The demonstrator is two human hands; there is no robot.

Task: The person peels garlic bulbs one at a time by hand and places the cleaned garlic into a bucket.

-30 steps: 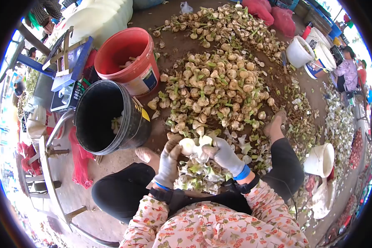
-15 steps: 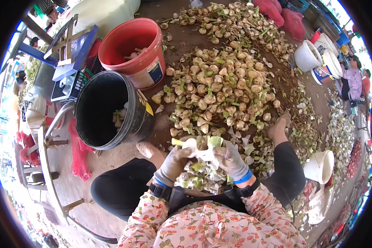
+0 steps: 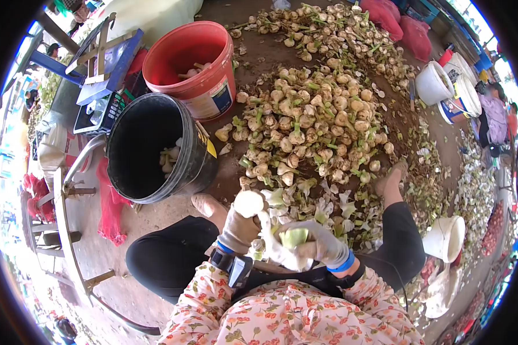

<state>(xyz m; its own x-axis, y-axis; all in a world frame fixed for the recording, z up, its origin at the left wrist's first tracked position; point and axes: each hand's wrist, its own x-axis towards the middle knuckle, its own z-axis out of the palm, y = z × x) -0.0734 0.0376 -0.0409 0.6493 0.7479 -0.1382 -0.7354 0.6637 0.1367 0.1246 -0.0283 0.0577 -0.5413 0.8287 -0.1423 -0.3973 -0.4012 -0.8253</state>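
My left hand [image 3: 240,229], in a grey-white glove, is closed on a peeled white garlic bulb [image 3: 248,203]. Whitish skin hangs from the bulb toward my right hand [image 3: 322,244], also gloved, whose fingers are wrapped round loose garlic peel [image 3: 294,238] with a green part. Just beyond both hands lies a big pile of unpeeled garlic [image 3: 305,121] with green stems. Shed skins [image 3: 322,210] are scattered between the pile and my lap.
To the left stand a black bucket [image 3: 149,149] and a red bucket [image 3: 184,63], each holding some garlic. A white bucket [image 3: 445,238] is at the right. More garlic [image 3: 339,34] lies farther off. A person [image 3: 495,115] sits at far right.
My left hand has turned the bulb, bringing its round white end up. My right hand has moved down and toward me with the peel. The view has shifted slightly.
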